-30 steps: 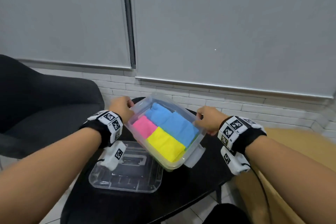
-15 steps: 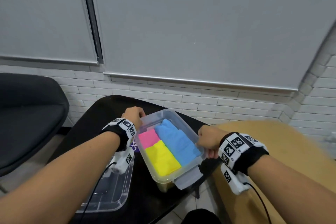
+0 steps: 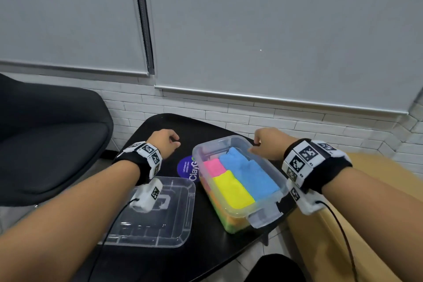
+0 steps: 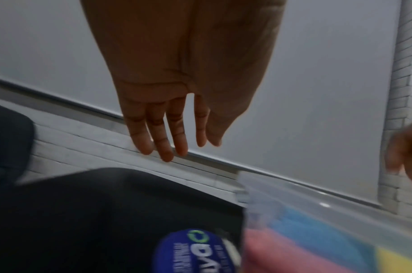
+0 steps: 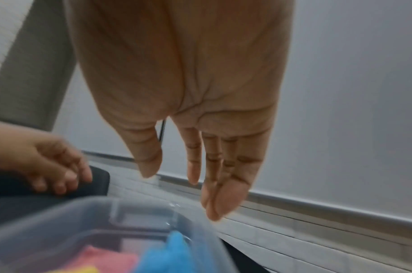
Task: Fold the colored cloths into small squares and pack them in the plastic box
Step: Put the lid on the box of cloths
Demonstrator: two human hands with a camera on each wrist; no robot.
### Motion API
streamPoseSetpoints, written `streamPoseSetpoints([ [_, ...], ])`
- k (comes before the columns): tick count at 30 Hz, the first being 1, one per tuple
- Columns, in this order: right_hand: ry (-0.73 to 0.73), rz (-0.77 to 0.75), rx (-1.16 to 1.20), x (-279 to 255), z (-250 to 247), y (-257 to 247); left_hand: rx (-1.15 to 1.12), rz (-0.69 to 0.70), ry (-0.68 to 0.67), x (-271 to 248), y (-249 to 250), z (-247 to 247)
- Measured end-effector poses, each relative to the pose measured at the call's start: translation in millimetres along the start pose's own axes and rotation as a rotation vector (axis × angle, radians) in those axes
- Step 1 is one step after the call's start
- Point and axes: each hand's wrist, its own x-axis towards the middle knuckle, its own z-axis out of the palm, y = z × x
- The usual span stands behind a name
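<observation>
Three folded cloths show on top inside our plastic box: a pink cloth, a yellow cloth and a blue cloth, lying flat and edge to edge. Through the clear wall we glimpse more colour beneath them, orange and green, though we cannot count those layers. The box sits at the right of the black table, near its edge.

Our left hand hangs above the table to the left of the box, touching nothing; the wrist view shows its fingers straight and close together. Our right hand hangs over the box's far right rim, holding nothing, fingers extended and loosely parted from the thumb.

We judge the folding and packing done, since no loose cloth is in view. The clear lid lies flat on the table left of the box, so closing the box may be what is left.

A round blue sticker on the table, partly hidden by the box, reads "ClayG"; its smaller print is too small to read. Our wristbands carry black-and-white square markers.
</observation>
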Motion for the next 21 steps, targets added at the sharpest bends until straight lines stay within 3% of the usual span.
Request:
streamPoseSetpoints([
  [3, 0.079, -0.102, 0.100, 1, -3, -57, 0.056, -0.084, -0.016, -25, -43, -25],
  [6, 0.064, -0.184, 0.169, -6, 11, -115, 0.086, -0.185, -0.050, -59, -89, -37],
  [10, 0.010, -0.198, 0.091, -22, 51, -168, 0.102, -0.300, -0.093, -100, -139, -33],
  [21, -0.201, -0.066, -0.181, -20, 148, -175, 0.052, -0.355, -0.057, -126, -177, -10],
])
